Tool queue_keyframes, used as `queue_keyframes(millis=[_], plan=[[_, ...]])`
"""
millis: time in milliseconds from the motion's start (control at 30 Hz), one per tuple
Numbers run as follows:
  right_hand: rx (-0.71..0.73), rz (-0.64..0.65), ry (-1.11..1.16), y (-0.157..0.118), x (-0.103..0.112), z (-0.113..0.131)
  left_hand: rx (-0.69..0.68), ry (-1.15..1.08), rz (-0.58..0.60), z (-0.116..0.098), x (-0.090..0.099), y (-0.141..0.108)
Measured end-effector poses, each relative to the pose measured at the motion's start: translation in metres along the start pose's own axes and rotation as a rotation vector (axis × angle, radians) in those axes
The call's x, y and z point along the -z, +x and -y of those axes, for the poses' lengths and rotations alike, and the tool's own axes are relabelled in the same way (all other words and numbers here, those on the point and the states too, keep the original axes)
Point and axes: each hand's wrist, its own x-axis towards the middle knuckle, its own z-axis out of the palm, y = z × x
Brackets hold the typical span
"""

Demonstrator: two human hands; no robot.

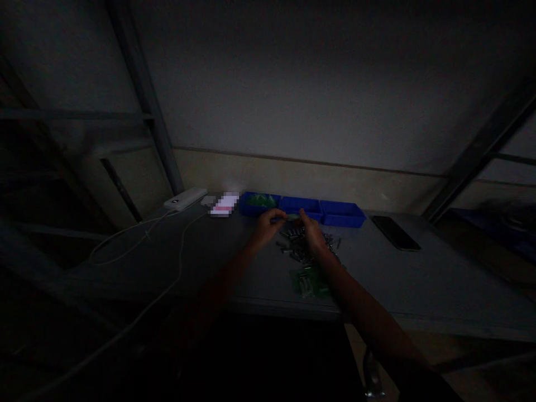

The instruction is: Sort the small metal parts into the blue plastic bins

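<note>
In the dim head view, my left hand [268, 226] and my right hand [310, 229] are close together over the table. Between their fingertips is a small greenish packet [292, 217], possibly a little plastic bag; both hands pinch it, one at each end. Under and around my right hand lies a loose pile of small metal parts [296, 245], too dark to name exactly. Nearer the table's front edge, a green plastic bag [305, 283] has similar metal pieces on or in it. My right forearm partly covers the pile and this bag.
Three blue bins stand behind my hands: a left bin [249, 211] with green plastic in it, a middle bin [312, 204] and a right bin [345, 220]. A dark phone [396, 233] lies right. Leftward are a lit screen [225, 205], a white box [185, 199] and cables [181, 257].
</note>
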Motion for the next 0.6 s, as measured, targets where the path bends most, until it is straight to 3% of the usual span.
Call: queue_keyframes(millis=[100, 233, 467, 600], plan=[[-0.048, 0.052, 0.145, 0.001, -0.001, -0.002, -0.109, 0.143, 0.021, 0.000, 0.000, 0.000], [0.111, 0.064, 0.126, 0.003, -0.002, -0.008, 0.035, 0.216, 0.037, -0.003, 0.002, 0.000], [0.486, 0.000, -0.207, 0.004, -0.002, -0.014, 0.593, -0.326, 0.058, -0.010, 0.004, 0.001], [0.637, 0.034, -0.321, 0.000, -0.003, -0.014, 0.598, -0.465, 0.021, -0.013, 0.004, -0.001]])
